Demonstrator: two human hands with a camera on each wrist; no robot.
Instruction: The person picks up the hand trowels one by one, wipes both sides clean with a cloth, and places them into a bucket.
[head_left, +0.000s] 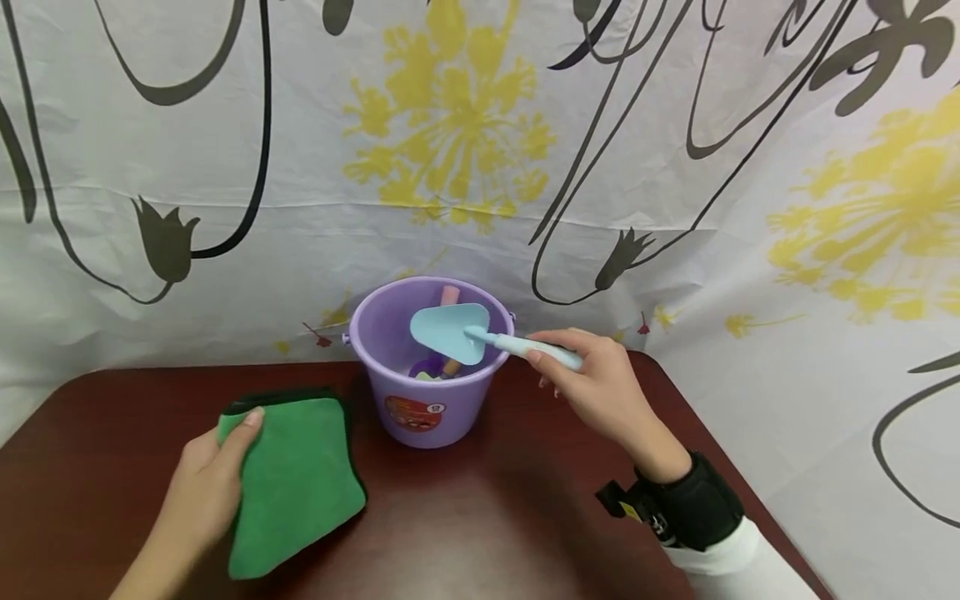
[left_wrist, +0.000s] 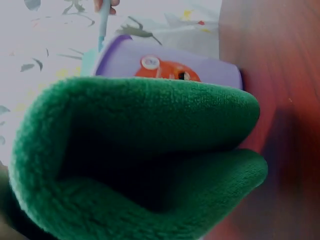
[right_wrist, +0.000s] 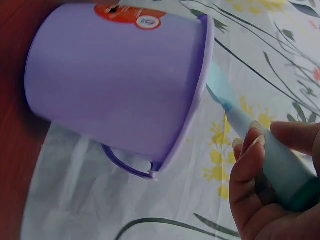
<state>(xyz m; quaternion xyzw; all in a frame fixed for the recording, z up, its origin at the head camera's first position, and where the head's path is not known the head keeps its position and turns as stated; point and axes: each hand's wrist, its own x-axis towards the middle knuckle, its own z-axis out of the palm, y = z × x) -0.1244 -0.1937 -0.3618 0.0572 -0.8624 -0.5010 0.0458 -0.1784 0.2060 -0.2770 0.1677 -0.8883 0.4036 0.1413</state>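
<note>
My right hand (head_left: pixel 592 375) grips the handle of a light blue toy shovel (head_left: pixel 450 329), whose blade is over the mouth of a purple bucket (head_left: pixel 431 408). The right wrist view shows fingers and thumb around the pale shovel handle (right_wrist: pixel 280 165), beside the bucket's rim. Inside the bucket lie a pink piece (head_left: pixel 450 295) and a few other small items, partly hidden by the blade. To the left of the bucket, my left hand (head_left: pixel 213 475) holds a folded green cloth (head_left: pixel 300 475), thumb on top. That cloth (left_wrist: pixel 165 105) fills much of the left wrist view.
Everything is on or above a dark red-brown table (head_left: pixel 465 533) with rounded back corners. Behind it hangs a white sheet (head_left: pixel 300 167) printed with yellow flowers and dark stems. The bucket's purple handle (right_wrist: pixel 127 167) hangs down its side.
</note>
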